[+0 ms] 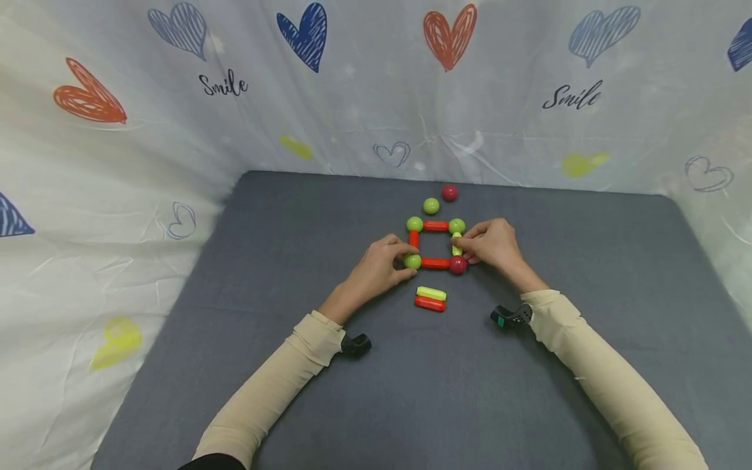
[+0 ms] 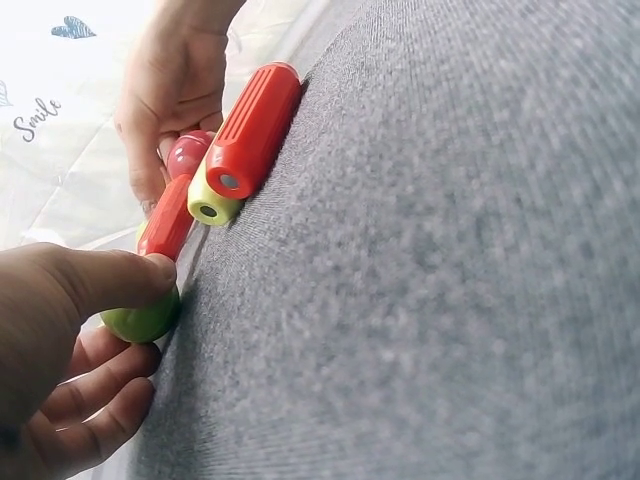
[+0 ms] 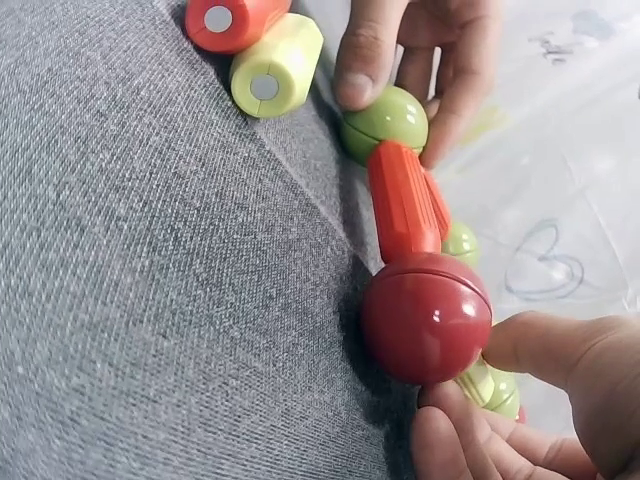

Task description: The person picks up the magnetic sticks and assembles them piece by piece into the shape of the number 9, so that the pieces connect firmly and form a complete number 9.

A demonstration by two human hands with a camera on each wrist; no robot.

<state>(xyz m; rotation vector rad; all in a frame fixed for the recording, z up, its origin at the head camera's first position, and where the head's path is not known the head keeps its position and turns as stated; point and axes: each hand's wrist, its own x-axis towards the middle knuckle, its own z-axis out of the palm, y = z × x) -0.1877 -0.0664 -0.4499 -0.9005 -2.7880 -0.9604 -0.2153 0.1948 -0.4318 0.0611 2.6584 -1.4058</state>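
- Four balls and four ribbed rods make a small square lying on the grey cloth, between the person's hands.
- Its corners are a near-left green ball, a far-left green ball, a far-right green ball and, near right, a red corner ball.
- Its sides are a near red rod, a left red rod, a far red rod and, on the right, a yellow side rod.
- The left hand pinches the near-left green ball between thumb and fingers.
- The right hand has thumb and fingers closed narrowly on the yellow side rod, right up against the red corner ball.
- Just nearer the person, a loose yellow rod and a loose red rod lie side by side, touching; their ends show grey discs.
- Beyond the square sits a loose green ball, with a loose red ball farther back, to its right.
- Both arms wear cream sleeves, with dark wrist straps below.
- Behind hangs a white curtain printed with hearts and "Smile".
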